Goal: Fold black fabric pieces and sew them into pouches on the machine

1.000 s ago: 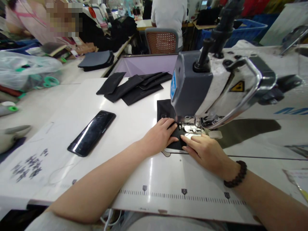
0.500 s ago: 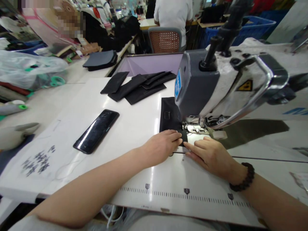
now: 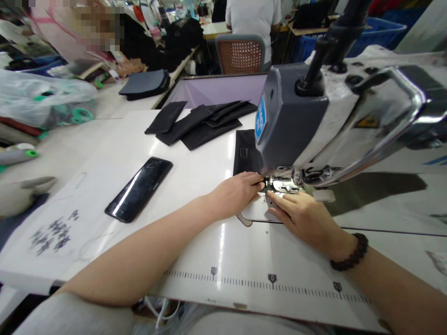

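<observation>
A black fabric piece (image 3: 243, 151) with a small stitched rectangle lies on the sewing machine bed, its near end at the presser foot (image 3: 268, 182). My left hand (image 3: 235, 193) rests over this near end, fingers stretched out and pressing it down beside the foot. Just right of it, my right hand (image 3: 300, 211) lies low on the metal plate, its forefinger extended to the fabric's edge and its other fingers partly bent. Both hands are open. The sewing machine head (image 3: 296, 116) stands over the fabric and hides part of it.
Several black fabric pieces (image 3: 195, 123) lie piled behind. A phone (image 3: 138, 188) is on the table at left. Thread cones and a plastic bag (image 3: 45, 93) sit further left. A ruler scale (image 3: 244, 281) runs along the front edge. Another person sits beyond a chair (image 3: 240, 53).
The black fabric has moved away from me under the presser foot, and both hands have moved forward with it. More of the metal plate shows in front of my fingers.
</observation>
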`<state>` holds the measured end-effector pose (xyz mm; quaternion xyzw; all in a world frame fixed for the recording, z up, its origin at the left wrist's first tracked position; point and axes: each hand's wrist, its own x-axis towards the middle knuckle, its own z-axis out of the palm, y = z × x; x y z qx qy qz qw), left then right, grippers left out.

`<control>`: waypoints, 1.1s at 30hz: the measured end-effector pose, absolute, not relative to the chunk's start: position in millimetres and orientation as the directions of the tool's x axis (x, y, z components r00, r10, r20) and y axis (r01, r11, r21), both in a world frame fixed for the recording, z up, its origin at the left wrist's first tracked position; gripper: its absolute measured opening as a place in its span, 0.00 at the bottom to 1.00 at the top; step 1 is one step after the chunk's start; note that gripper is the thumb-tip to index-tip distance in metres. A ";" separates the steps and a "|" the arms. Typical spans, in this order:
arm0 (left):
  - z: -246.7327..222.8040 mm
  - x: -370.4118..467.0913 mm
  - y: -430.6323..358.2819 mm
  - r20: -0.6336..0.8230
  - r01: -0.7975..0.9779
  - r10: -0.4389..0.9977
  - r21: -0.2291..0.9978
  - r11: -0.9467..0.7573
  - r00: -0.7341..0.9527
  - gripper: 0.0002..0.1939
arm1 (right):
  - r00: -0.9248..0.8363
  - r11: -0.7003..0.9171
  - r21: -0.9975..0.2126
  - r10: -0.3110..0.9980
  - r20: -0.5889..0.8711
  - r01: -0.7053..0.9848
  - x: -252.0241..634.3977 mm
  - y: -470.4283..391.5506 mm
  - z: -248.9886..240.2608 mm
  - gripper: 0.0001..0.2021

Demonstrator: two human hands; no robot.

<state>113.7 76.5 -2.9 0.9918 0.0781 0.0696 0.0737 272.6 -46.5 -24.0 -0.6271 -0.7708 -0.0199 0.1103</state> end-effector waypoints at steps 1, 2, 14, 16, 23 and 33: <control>-2.9 114.6 77.4 0.131 0.150 0.170 0.150 -0.977 0.977 0.10 | -0.186 0.209 -0.109 0.964 0.190 0.972 272.4 -46.3 -24.1 0.18; -3.2 115.5 78.2 0.138 0.157 0.177 0.142 -0.977 0.974 0.10 | -0.184 0.207 -0.111 0.965 0.188 0.972 272.2 -46.1 -24.0 0.18; -5.0 119.1 82.4 0.174 0.175 0.194 0.117 -0.978 0.966 0.10 | -0.189 0.217 -0.123 0.961 0.204 0.968 271.0 -46.1 -21.2 0.17; -5.2 119.8 83.6 0.162 0.179 0.197 0.124 -0.976 0.967 0.10 | -0.186 0.214 -0.126 0.961 0.205 0.969 271.0 -46.0 -21.8 0.17; 4.8 114.1 71.7 0.059 0.255 0.260 0.073 -0.964 0.964 0.14 | -0.191 0.241 -0.214 0.955 0.228 0.947 274.8 -47.6 -21.3 0.16; 6.2 93.6 23.2 0.016 0.113 0.114 0.048 -0.992 0.993 0.12 | -0.388 0.457 -0.227 0.874 0.292 0.860 281.6 -57.5 -11.8 0.15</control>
